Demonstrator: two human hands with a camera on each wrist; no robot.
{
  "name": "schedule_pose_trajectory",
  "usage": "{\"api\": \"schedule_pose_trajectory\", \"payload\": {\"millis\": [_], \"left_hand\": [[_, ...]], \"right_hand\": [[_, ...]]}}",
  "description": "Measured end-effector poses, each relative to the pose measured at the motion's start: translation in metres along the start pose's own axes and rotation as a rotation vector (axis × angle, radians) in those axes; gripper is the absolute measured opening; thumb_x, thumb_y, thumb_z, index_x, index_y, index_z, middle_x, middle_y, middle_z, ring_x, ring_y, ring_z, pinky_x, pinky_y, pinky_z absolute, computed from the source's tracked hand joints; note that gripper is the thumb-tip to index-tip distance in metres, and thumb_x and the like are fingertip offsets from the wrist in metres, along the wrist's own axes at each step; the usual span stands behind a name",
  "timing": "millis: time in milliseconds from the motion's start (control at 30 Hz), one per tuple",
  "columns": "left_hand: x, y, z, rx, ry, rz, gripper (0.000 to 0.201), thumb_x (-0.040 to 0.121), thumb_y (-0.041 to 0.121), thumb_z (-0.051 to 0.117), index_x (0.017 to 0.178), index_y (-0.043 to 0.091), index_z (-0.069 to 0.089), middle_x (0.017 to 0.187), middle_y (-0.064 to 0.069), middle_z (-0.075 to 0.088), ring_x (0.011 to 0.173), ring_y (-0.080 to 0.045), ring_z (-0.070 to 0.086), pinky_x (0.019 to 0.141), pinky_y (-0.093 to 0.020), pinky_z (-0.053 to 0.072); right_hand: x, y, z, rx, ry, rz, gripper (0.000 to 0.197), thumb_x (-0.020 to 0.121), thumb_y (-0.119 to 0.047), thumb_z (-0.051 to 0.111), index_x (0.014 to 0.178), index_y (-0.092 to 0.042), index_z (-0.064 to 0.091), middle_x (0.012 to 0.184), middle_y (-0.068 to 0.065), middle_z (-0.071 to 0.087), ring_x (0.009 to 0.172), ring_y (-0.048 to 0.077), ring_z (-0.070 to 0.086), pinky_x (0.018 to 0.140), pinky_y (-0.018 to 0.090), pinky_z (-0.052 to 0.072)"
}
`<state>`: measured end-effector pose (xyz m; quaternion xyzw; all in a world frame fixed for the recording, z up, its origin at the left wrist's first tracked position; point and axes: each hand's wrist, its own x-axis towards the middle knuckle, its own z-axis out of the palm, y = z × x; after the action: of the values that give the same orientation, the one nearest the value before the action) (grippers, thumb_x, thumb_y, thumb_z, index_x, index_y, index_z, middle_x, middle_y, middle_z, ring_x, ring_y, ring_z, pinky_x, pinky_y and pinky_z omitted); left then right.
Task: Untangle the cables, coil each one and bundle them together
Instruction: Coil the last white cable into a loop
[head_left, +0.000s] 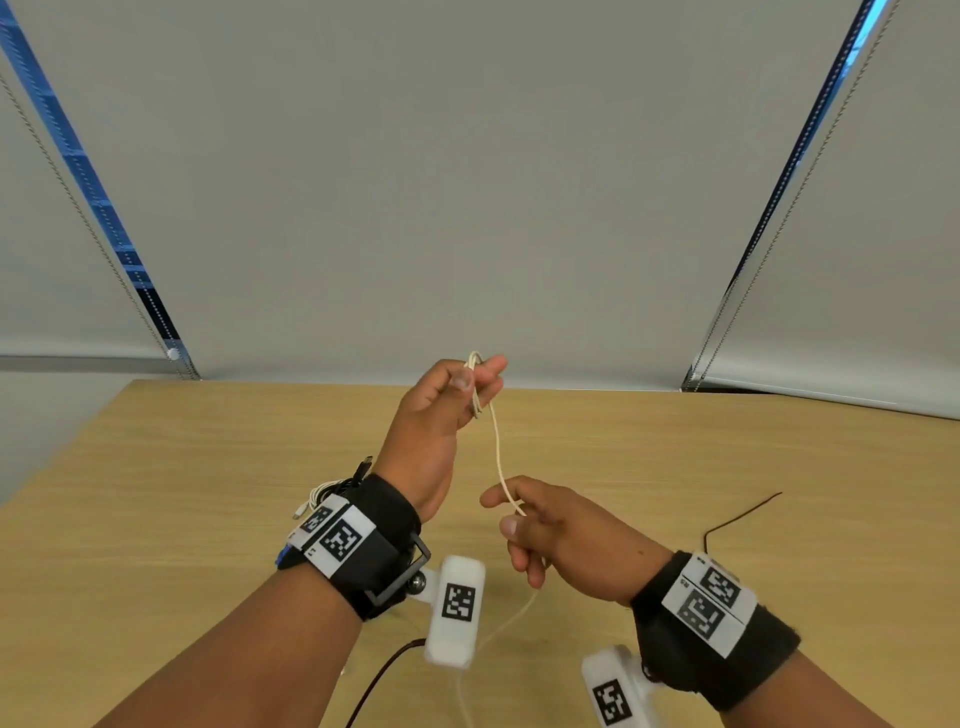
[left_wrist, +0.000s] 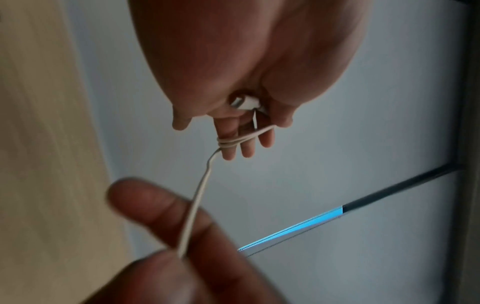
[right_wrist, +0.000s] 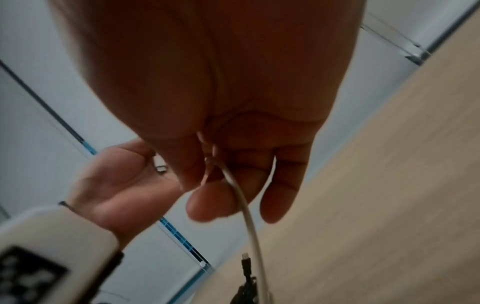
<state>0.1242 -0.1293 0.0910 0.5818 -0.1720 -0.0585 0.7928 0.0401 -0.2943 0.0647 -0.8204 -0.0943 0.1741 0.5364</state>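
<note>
A thin white cable (head_left: 497, 447) runs taut between my two hands above the wooden table (head_left: 675, 457). My left hand (head_left: 478, 375) is raised, thumb pressing the cable's loops against its fingers. In the left wrist view a few turns of the white cable (left_wrist: 235, 142) circle those fingers (left_wrist: 228, 152), with a white plug (left_wrist: 246, 102) tucked in the palm. Lower down, my right hand (head_left: 511, 515) pinches the same cable, whose slack (head_left: 514, 618) trails to the table. The right wrist view shows the white cable (right_wrist: 242, 203) leaving my right hand's fingers (right_wrist: 215, 203).
A coiled bundle of white and black cables (head_left: 332, 492) lies on the table behind my left wrist. A thin dark cable (head_left: 743, 514) lies to the right, and another dark cable (head_left: 384, 670) at the near edge. Grey blinds (head_left: 467, 182) hang behind the table.
</note>
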Motion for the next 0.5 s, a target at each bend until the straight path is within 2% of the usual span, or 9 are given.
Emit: {"api": "schedule_pose_trajectory", "payload": {"millis": [67,100,200,267,300,333,367,433,500], "left_hand": [[-0.001,-0.007,0.004,0.093,-0.003,-0.018,0.026,0.106,0.016,0.044,0.109,-0.006,0.058,0.131,0.002,0.069,0.123,-0.014,0.064,0.106,-0.03,0.043],[-0.003,-0.009,0.006,0.138,-0.008,-0.027,0.025,0.106,0.015,0.045,0.109,-0.005,0.059,0.13,0.006,0.07,0.123,-0.01,0.064,0.102,-0.024,0.045],[-0.005,-0.013,0.009,0.344,-0.077,-0.024,0.023,0.107,0.019,0.045,0.098,0.017,0.066,0.125,0.014,0.07,0.119,0.0,0.062,0.085,-0.012,0.048],[-0.008,-0.016,0.006,0.454,-0.132,-0.023,0.028,0.108,0.019,0.044,0.085,0.021,0.062,0.099,0.023,0.071,0.098,0.007,0.063,0.079,-0.021,0.048],[-0.009,-0.017,0.004,0.476,-0.16,-0.023,0.031,0.108,0.017,0.043,0.08,0.019,0.058,0.082,0.024,0.065,0.081,0.006,0.059,0.074,-0.026,0.043],[-0.012,-0.017,0.003,0.475,-0.192,-0.026,0.033,0.108,0.015,0.041,0.078,0.018,0.056,0.074,0.02,0.061,0.072,0.003,0.053,0.071,-0.027,0.039],[-0.014,-0.016,0.004,0.453,-0.226,-0.039,0.034,0.108,0.015,0.039,0.079,0.016,0.055,0.074,0.015,0.065,0.072,0.002,0.054,0.072,-0.024,0.039],[-0.019,-0.014,0.007,0.376,-0.267,-0.089,0.034,0.11,0.018,0.034,0.084,0.012,0.055,0.087,-0.002,0.077,0.09,0.0,0.066,0.082,-0.019,0.042],[-0.023,-0.012,0.012,0.252,-0.263,-0.135,0.036,0.111,0.026,0.033,0.087,0.01,0.055,0.087,-0.014,0.076,0.108,-0.018,0.071,0.097,-0.032,0.043]], "right_hand": [[-0.002,-0.012,-0.004,-0.091,-0.054,-0.01,0.029,0.106,-0.025,0.044,0.133,-0.03,0.053,0.07,-0.007,0.062,0.061,0.012,0.06,0.067,0.025,0.051],[-0.004,-0.017,-0.007,-0.143,-0.06,-0.019,0.031,0.106,-0.027,0.043,0.136,-0.031,0.053,0.07,-0.008,0.062,0.061,0.009,0.06,0.066,0.024,0.05],[-0.004,-0.03,-0.018,-0.271,0.069,-0.101,0.024,0.105,-0.032,0.047,0.123,-0.033,0.064,0.065,-0.015,0.059,0.058,-0.001,0.054,0.061,0.024,0.049],[-0.001,-0.038,-0.03,-0.29,0.229,-0.151,0.019,0.103,-0.035,0.052,0.104,-0.035,0.071,0.062,-0.015,0.058,0.058,0.0,0.051,0.059,0.029,0.049],[0.0,-0.042,-0.035,-0.279,0.294,-0.167,0.018,0.101,-0.036,0.055,0.097,-0.036,0.073,0.063,-0.01,0.059,0.058,0.002,0.051,0.057,0.029,0.048],[0.001,-0.044,-0.041,-0.259,0.345,-0.187,0.018,0.1,-0.034,0.058,0.091,-0.034,0.074,0.066,-0.008,0.063,0.058,0.001,0.054,0.052,0.025,0.046],[0.001,-0.044,-0.046,-0.231,0.388,-0.212,0.018,0.098,-0.03,0.061,0.086,-0.032,0.074,0.068,-0.01,0.067,0.06,-0.001,0.058,0.051,0.015,0.043],[0.004,-0.043,-0.052,-0.159,0.454,-0.243,0.015,0.094,-0.024,0.066,0.081,-0.027,0.072,0.072,-0.015,0.07,0.064,-0.004,0.062,0.054,0.01,0.043],[0.008,-0.039,-0.051,-0.093,0.494,-0.244,0.013,0.095,-0.025,0.065,0.085,-0.03,0.072,0.083,-0.014,0.07,0.067,-0.004,0.061,0.061,0.015,0.043]]}}
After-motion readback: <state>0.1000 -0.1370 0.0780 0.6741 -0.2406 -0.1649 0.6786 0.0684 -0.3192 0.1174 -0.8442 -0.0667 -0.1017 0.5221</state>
